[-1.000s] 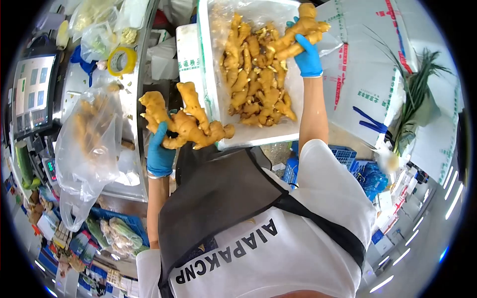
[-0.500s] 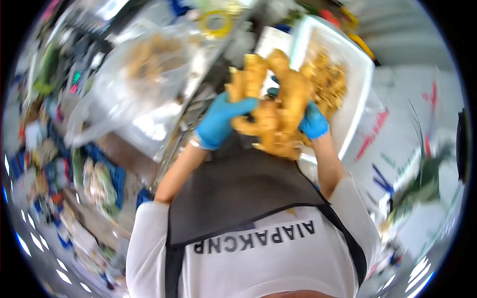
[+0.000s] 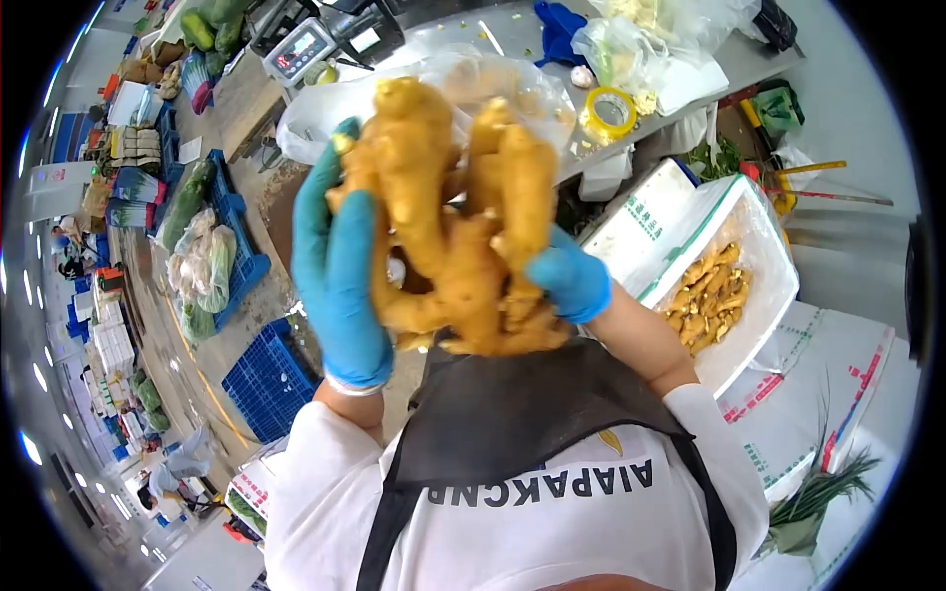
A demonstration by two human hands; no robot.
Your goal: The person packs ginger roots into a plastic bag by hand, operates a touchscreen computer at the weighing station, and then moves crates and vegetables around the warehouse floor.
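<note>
Upside-down black letters [image 3: 552, 480] on the white shirt [image 3: 552, 537] look like "AIAPAKCN"; green characters [image 3: 642, 219] on the foam box [image 3: 621, 238] are too small.

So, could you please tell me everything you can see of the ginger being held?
The ginger is yellow-brown and knobbly, with thick, blunt lobes pointing up the picture and smaller knobs below; it looks firm. It is held aloft, the gloved left hand gripping one side, the gloved right hand the other. Whether it is one piece or two, I cannot tell.
</note>
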